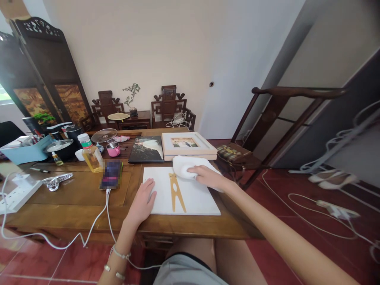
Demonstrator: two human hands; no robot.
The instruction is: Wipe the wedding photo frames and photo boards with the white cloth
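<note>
A white panel (157, 190) lies on the wooden table before me, its surface showing a tan long-legged figure (175, 194) with a cat-like head. My left hand (145, 200) rests flat along the panel's left edge, fingers stretched out and holding nothing. At the panel's upper right, my right hand (206, 177) presses on a bunched white cloth (182, 163), fingers closed on it. The cloth covers the panel's upper right corner and reaches to the tip of the figure's head.
Behind the panel lie a framed picture (190, 148) and a dark picture (146, 149). To the left are a phone (111, 175) with white cables, a bottle (91, 154), a pink cup (113, 149) and a power strip (20, 194). A wooden chair (268, 114) stands right.
</note>
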